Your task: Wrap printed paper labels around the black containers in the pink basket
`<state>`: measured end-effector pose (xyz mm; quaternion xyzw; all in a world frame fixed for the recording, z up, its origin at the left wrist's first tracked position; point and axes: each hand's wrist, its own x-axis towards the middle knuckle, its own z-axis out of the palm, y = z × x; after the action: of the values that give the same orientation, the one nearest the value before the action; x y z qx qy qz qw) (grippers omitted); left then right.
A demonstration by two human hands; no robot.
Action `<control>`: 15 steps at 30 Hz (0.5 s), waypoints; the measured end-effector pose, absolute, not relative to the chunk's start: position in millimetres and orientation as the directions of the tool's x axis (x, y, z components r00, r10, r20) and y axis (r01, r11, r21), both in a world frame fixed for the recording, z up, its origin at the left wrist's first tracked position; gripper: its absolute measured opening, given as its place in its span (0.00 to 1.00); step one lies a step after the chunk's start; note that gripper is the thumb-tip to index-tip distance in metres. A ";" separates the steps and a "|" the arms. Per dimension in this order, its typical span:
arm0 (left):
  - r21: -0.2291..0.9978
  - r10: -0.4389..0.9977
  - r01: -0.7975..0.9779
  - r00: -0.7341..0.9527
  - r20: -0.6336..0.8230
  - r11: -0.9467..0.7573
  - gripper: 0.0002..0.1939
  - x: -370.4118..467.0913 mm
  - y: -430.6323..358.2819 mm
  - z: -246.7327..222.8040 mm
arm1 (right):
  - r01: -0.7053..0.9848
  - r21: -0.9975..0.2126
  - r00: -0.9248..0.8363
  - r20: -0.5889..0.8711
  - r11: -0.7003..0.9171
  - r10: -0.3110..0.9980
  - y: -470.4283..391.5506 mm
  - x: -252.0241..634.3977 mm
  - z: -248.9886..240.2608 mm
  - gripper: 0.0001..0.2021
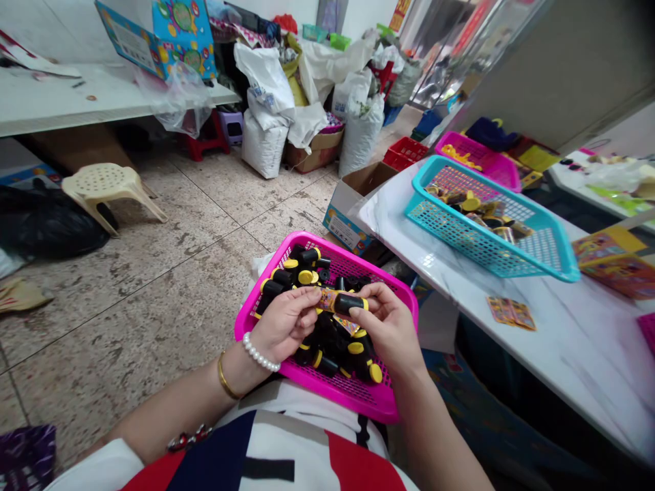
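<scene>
Over the pink basket (394, 402) on the lap, both hands meet on one small black tube (348, 302). Left hand (286, 324) pinches the colourful sticker (327, 299) at the tube's left end, fingers curled tight round it. Right hand (389, 324) grips the tube's right end, thumb on top, holding it level just above the heap. Beneath them lies a pile of loose tubes (307, 269), black with yellow caps, filling the basket's middle.

By my reading, this is the wrapping step: the label looks partly on, with its loose end under the left fingers. The next move calls for a steady roll of the tube while the left thumb smooths the label flat, keeping its edge square so it doesn't crease or run crooked.

On the white table (563, 341) to the right, a teal basket (491, 259) holds pieces that look already labelled, and a few spare stickers (512, 314) lie flat just beside it. Further back sits another pink basket (475, 158).
</scene>
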<state>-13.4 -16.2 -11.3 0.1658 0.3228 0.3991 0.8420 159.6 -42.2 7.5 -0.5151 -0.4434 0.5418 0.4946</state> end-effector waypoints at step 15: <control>0.899 0.936 -0.320 0.283 -0.211 0.299 0.26 -21.8 -28.7 -2.5 | 0.236 -0.954 0.087 0.212 0.187 0.973 -55.0 153.6 -2.8 0.15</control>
<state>-21.8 -28.7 -2.5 0.3871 0.3974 0.4478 0.7012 153.6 -55.0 -2.8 -0.5277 -0.5730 0.3579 0.5149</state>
